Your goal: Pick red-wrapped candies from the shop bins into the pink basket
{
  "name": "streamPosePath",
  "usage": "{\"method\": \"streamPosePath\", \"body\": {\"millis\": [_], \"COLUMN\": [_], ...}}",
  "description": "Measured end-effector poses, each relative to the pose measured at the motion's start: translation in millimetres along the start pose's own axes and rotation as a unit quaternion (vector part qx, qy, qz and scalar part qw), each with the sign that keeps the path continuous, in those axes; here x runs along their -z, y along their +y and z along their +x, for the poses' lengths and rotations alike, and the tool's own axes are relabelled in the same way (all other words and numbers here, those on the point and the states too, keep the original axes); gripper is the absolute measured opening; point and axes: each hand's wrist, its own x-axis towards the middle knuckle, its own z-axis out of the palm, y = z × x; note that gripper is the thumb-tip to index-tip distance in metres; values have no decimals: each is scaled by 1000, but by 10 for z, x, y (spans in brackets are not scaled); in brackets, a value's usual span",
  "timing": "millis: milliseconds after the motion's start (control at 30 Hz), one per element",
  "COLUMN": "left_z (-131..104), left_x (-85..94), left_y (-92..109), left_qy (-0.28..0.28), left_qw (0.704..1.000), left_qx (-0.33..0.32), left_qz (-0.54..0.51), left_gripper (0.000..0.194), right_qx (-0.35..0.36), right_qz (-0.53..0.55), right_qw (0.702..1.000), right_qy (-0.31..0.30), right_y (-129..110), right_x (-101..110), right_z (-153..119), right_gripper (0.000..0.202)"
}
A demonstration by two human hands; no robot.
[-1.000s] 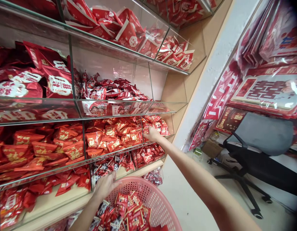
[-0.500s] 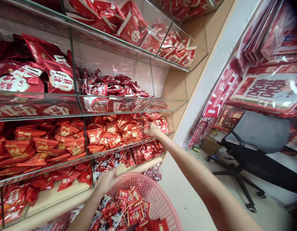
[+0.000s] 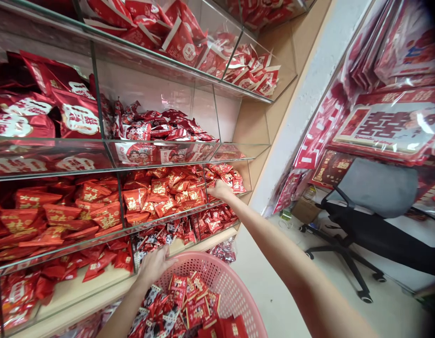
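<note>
My left hand (image 3: 154, 263) is closed over the left rim of a pink perforated plastic basket (image 3: 235, 291), thumb side toward the rim. Inside the basket lie many small red candy packets (image 3: 196, 310), some with black-and-white patterns. My right hand (image 3: 220, 189) reaches into a lower shelf compartment at the right end, by the glass divider, among small red-and-gold packets (image 3: 235, 178). Its fingertips are hidden among the packets and behind the hand, so what it touches there cannot be made out. More red-and-gold packets (image 3: 164, 190) fill the compartment just to its left.
Glass dividers and lips (image 3: 168, 162) edge the shelves. Larger red bags (image 3: 78, 110) fill the upper left. A wooden side panel (image 3: 254, 122) closes the shelf on the right. Beyond stands an office chair (image 3: 372, 225) below hanging red wedding goods (image 3: 390, 124).
The whole view has shifted slightly, with the shelves sitting a little further left. My right hand stays at the same compartment, and my left hand remains on the basket rim.
</note>
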Motion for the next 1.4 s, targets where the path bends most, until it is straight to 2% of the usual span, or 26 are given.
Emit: {"method": "streamPosePath", "body": {"millis": [233,500,700,800,1000,1267,1400], "left_z": [1,1,-8,2,17,-7,0], "left_x": [12,7,24,-1,-37,5,-3], "left_y": [12,10,19,-2,-18,9,7], "left_qy": [-2,5,1,1,7,0,-2], "left_qw": [1000,1000,1000,1000,1000,1000,1000], "left_qx": [4,2,11,9,4,11,16], "left_qz": [4,-1,-3,-6,3,3,4], "left_gripper": [38,35,36,36,36,38,39], "right_qx": [88,76,57,42,82,116,144], "right_qz": [11,16,-18,-34,-27,121,267], "right_qw": [996,995,998,998,994,977,938], "right_qy": [19,69,28,28,63,134,170], "right_y": [195,228,142,111,150,261,353], "right_x": [-91,-157,-133,-129,-167,-211,-197], "right_z": [21,8,26,22,-18,-47,-8], "right_gripper": [42,41,44,40,35,33,34]}}
